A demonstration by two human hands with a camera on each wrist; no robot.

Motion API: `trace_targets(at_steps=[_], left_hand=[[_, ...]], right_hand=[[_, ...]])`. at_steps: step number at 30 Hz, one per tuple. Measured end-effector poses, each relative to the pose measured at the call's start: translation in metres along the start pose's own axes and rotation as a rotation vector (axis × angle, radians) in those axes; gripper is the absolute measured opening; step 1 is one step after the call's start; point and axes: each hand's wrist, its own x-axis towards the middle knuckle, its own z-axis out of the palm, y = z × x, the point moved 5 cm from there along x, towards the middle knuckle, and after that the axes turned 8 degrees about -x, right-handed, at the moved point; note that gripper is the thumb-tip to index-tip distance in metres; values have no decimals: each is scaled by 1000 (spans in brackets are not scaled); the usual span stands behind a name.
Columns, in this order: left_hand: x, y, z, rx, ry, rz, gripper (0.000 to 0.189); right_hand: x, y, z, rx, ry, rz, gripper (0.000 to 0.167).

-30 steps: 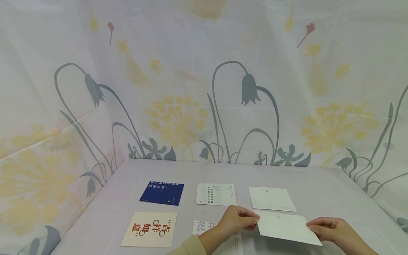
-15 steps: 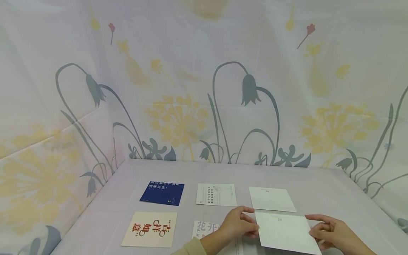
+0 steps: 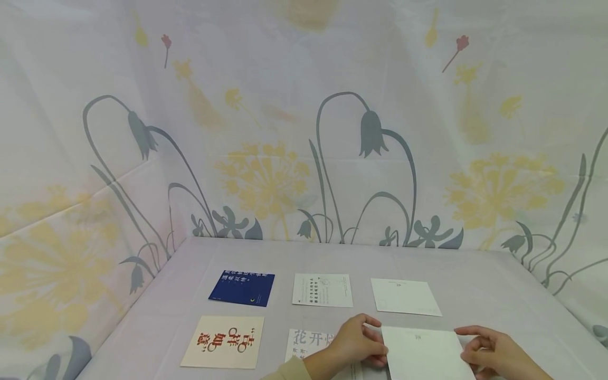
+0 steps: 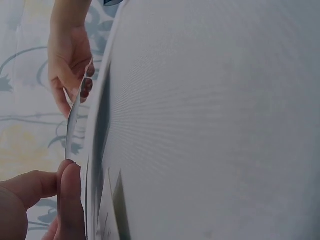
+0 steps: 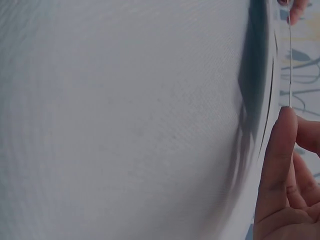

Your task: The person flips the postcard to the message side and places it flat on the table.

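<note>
A white postcard [image 3: 425, 354], with a small faint mark near its far edge, is held level between both hands at the front right. My left hand [image 3: 352, 342] pinches its left edge between thumb and fingers. At the opposite edge my right hand [image 3: 496, 352] pinches it, with the index finger stretched along the far corner. Edge-on in the left wrist view, the postcard [image 4: 72, 132] stands a little off the table. Its near edge is cut off by the head view's frame. Just beyond it lies another white postcard [image 3: 406, 296], separate from it.
A blue postcard [image 3: 242, 288] and a white printed one [image 3: 322, 290] lie in the back row. A cream postcard with red characters [image 3: 223, 342] lies front left. A postcard with grey characters [image 3: 304, 343] is partly under my left forearm. Flower-printed cloth [image 3: 285, 132] rises behind the table.
Both hands have drawn the held postcard toward the front, opening a gap from the white postcard behind it. Its near edge has slipped out of the head view. The other postcards stay put.
</note>
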Motion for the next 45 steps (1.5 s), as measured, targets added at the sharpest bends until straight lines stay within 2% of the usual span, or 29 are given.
trace_targets(at_steps=[8,14,26,33,40,45], left_hand=[[-2,-2,3,58,-39,-50,39],[-1,-2,5,103,-32,-60,37],[-1,2,8,207,-5,-39,35],[1,1,10,285,-16,-62,34],[2,2,10,274,-16,-84,38],[2,2,8,221,-47,-113,37]], right_hand=[[0,7,3,-10,-19,58,55],[2,9,4,-19,-32,56,53],[3,8,4,-167,64,82,51],[4,10,5,-235,102,122,51],[7,11,7,-265,142,179,51],[9,11,6,-281,193,236,50]])
